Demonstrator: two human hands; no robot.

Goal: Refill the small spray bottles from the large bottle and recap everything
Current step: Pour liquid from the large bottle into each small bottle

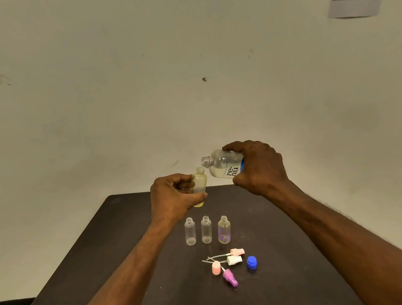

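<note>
Above the bench's [134, 234] far end, the right hand [258, 166] is clamped on the large bottle [223, 166], tipped with its long axis near level, mouth pointing left, just above the upright small bottle [200, 181] gripped by the left hand [172, 197].

A dark desk [134, 234] is seen. Three small clear bottles [206, 230] are stood in a row at its middle, all open. Just beside them, at 6 o'clock, four spray tops [228, 266] are laid in a heap. A blue cap [252, 262] is set at 3 o'clock from the heap.
</note>
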